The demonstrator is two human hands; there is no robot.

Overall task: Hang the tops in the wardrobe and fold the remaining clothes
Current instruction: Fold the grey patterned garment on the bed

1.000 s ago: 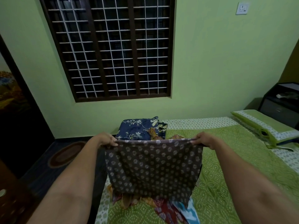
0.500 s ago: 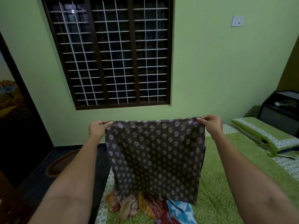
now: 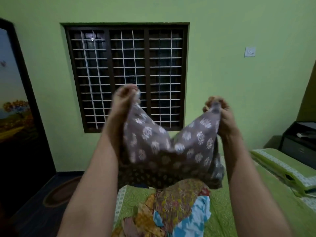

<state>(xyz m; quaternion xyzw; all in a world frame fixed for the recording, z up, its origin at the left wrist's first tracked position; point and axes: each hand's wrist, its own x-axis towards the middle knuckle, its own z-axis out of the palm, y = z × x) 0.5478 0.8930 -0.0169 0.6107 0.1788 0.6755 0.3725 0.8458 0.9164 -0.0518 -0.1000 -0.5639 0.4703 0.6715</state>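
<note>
A bedroom in a home is shown: a bed [image 3: 222, 202] with a green patterned cover is seen below the hands, a pillow [image 3: 280, 166] to their right, a barred window [image 3: 126, 76] beyond them, and loose clothes [image 3: 174, 207] are heaped on the bed.

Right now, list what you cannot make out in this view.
- Garment: motion-blurred and bunched between left hand and right hand; its type is unclear.
- Clothes pile: top hidden by the garment, bottom cut off by the frame edge.
- Wardrobe: not in view.
- Item on the dark stand: too small and dim.
</note>
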